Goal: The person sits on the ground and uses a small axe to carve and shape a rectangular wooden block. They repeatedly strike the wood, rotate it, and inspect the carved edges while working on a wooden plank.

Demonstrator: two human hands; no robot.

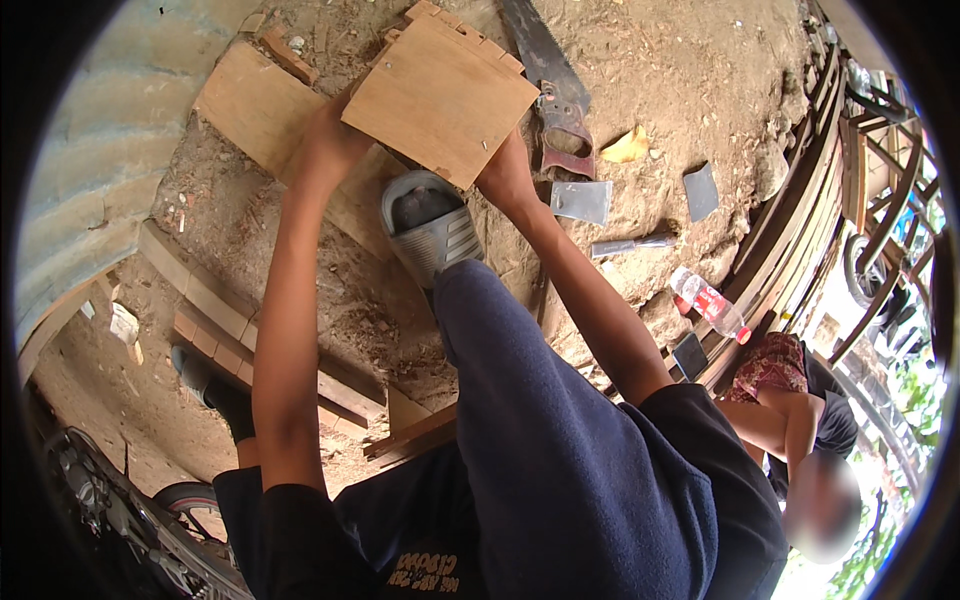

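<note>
A square, light-brown wooden box with notched edges along its far side is held between my two hands at the top of the view. My left hand grips its left side, and most of the fingers are hidden behind the wood. From the lower right, my right hand holds the opposite side, its fingers also largely out of sight. Just below the box, my foot in a grey slide sandal rests on a long wooden board.
A handsaw lies right of the box. Nearby are sandpaper pieces, a chisel-like tool, a plastic bottle and a phone. Stacked planks and a seated person are at right; a motorcycle stands lower left.
</note>
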